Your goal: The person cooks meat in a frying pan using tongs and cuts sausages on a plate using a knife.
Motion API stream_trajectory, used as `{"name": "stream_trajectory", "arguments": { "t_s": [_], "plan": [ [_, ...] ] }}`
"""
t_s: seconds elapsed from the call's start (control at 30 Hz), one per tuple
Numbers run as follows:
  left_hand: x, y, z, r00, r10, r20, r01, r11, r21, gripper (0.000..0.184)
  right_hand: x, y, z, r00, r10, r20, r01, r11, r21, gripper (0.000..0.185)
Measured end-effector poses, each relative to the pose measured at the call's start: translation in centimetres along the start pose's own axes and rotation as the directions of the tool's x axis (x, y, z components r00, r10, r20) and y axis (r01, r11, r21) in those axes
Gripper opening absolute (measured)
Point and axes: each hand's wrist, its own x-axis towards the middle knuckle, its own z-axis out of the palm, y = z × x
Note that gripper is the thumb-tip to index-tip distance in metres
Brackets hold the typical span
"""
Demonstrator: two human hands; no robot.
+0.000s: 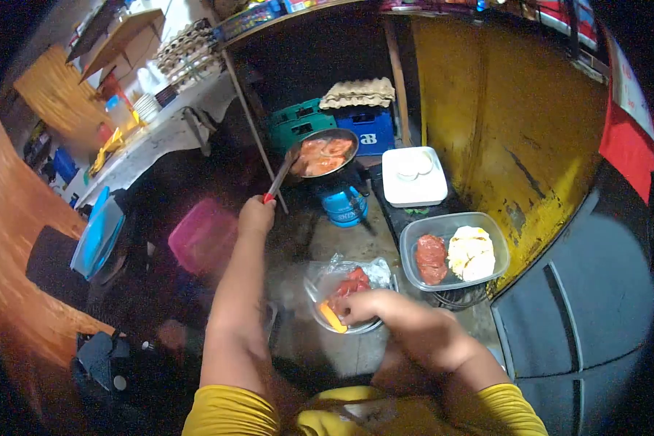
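Note:
My left hand [257, 215] is closed around the red-ended handle of a utensil [280, 175], whose far end reaches the rim of a pan [356, 147]. Orange-red pieces of food [323, 157] lie in the pan, above a small blue stove or canister [345, 206]. Lower down, my right hand [353, 309] reaches into a metal bowl [371, 328] lined with clear plastic. Its fingers are at a yellow-orange handle [332, 317], beside red meat [354, 282]; the fingertips are partly hidden and blurred, so their grip is unclear.
A clear container [454, 285] with patties and eggs stands right of the bowl, below a white container [414, 195]. Behind are green [287, 125] and blue crates [368, 138]. At left are a pink container [203, 236] and blue lids [99, 236].

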Motion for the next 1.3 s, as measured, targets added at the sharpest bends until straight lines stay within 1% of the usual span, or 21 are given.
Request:
{"name": "stream_trajectory", "arguments": {
  "t_s": [0.07, 0.1, 0.2, 0.27, 0.33, 0.4, 0.47, 0.53, 0.57, 0.63, 0.67, 0.73, 0.77, 0.8, 0.87, 0.9, 0.97, 1.07, 1.17, 1.27, 1.3],
  "plan": [
    [0.6, -3.7, 2.9, 1.000, 0.013, -0.003, -0.013, 0.934, -0.356, 0.031, 0.6, 0.4, 0.8, 1.000, 0.011, -0.029, -0.012, 0.999, -0.037, 0.050],
    [-2.6, -1.1, 0.2, 0.991, -0.076, 0.108, 0.119, 0.869, -0.480, 0.030, 1.9, 1.6, 1.7, 1.000, 0.024, -0.007, -0.025, 0.999, -0.043, 0.048],
    [-5.4, -3.3, 1.3, 0.987, -0.047, 0.155, 0.127, 0.818, -0.561, 0.028, 2.8, 2.1, 2.9, 0.996, 0.082, 0.041, -0.080, 0.995, -0.056, 0.049],
    [-7.6, -4.4, 2.1, 0.985, -0.060, 0.163, 0.147, 0.788, -0.598, 0.029, 2.7, 1.6, 3.2, 0.994, 0.111, 0.004, -0.111, 0.991, -0.081, 0.051],
    [-8.6, -5.9, 2.6, 0.985, -0.095, 0.147, 0.166, 0.772, -0.614, 0.030, 0.7, -1.8, 1.6, 0.984, 0.166, 0.061, -0.157, 0.979, -0.130, 0.055],
    [-9.0, -6.9, 2.2, 0.987, -0.068, 0.145, 0.121, 0.910, -0.398, 0.036, 0.8, -3.1, 1.3, 0.969, 0.218, 0.114, -0.195, 0.963, -0.185, 0.059],
    [-9.0, -6.9, 1.4, 0.984, -0.075, 0.164, 0.129, 0.927, -0.352, 0.037, 1.7, -2.3, 2.7, 0.978, 0.172, 0.117, -0.158, 0.980, -0.120, 0.059],
    [-8.2, -5.9, 0.3, 0.993, -0.034, 0.110, 0.054, 0.980, -0.189, 0.036, 1.5, -3.5, 2.8, 0.979, 0.172, 0.110, -0.157, 0.978, -0.137, 0.059],
    [-7.8, -5.0, -0.5, 0.993, -0.035, 0.108, 0.056, 0.980, -0.193, 0.036, 1.3, -4.0, 3.0, 0.985, 0.156, 0.077, -0.145, 0.980, -0.138, 0.055],
    [-6.9, -3.0, -2.3, 0.995, -0.016, 0.101, 0.019, 1.000, -0.020, 0.033, 1.5, -4.0, 3.5, 0.989, 0.133, 0.067, -0.120, 0.978, -0.168, 0.048],
    [-6.1, -2.3, -2.6, 0.995, -0.013, 0.099, 0.015, 1.000, -0.025, 0.033, 1.7, -4.0, 3.6, 0.989, 0.137, 0.064, -0.124, 0.977, -0.171, 0.048],
    [-4.8, -0.7, -3.1, 0.995, 0.059, 0.084, -0.073, 0.982, 0.176, 0.027, 1.9, -3.8, 3.5, 0.964, 0.194, 0.183, -0.161, 0.970, -0.182, 0.059],
    [-4.6, 0.2, -3.5, 0.993, 0.115, 0.036, -0.121, 0.958, 0.262, 0.024, 2.0, -3.4, 3.7, 0.965, 0.197, 0.176, -0.167, 0.971, -0.170, 0.060],
    [-3.7, 0.7, -3.2, 0.992, 0.123, 0.031, -0.127, 0.957, 0.260, 0.024, 2.1, -3.1, 3.8, 0.965, 0.200, 0.167, -0.171, 0.970, -0.172, 0.060],
    [-1.9, 1.8, -2.7, 0.984, 0.180, 0.003, -0.162, 0.883, 0.441, 0.023, 2.3, -2.4, 3.7, 0.969, 0.188, 0.159, -0.158, 0.970, -0.186, 0.061],
    [-1.3, 2.5, -2.6, 0.982, 0.191, -0.002, -0.171, 0.881, 0.440, 0.023, 2.6, -2.0, 3.5, 0.972, 0.152, 0.182, -0.113, 0.972, -0.208, 0.062],
    [-0.6, 4.1, -2.3, 0.958, 0.285, -0.003, -0.233, 0.786, 0.572, 0.024, 2.8, -1.5, 3.5, 0.973, 0.149, 0.177, -0.116, 0.976, -0.183, 0.061],
    [0.4, 6.2, -2.1, 0.928, 0.368, 0.055, -0.317, 0.703, 0.637, 0.025, 3.0, -0.6, 3.1, 0.977, 0.120, 0.175, -0.093, 0.984, -0.155, 0.059],
    [1.3, 7.6, -1.4, 0.915, 0.398, 0.070, -0.343, 0.675, 0.654, 0.025, 3.0, 0.0, 2.9, 0.983, 0.070, 0.169, -0.046, 0.989, -0.140, 0.057],
    [1.5, 8.5, -1.1, 0.929, 0.362, 0.070, -0.318, 0.691, 0.649, 0.026, 3.1, 0.3, 2.6, 0.992, 0.062, 0.109, -0.053, 0.996, -0.075, 0.055],
    [1.4, 8.7, -1.3, 0.928, 0.364, 0.075, -0.322, 0.686, 0.652, 0.026, 3.3, 0.4, 2.4, 0.994, 0.025, 0.102, -0.013, 0.993, -0.117, 0.053]
  ]
}}
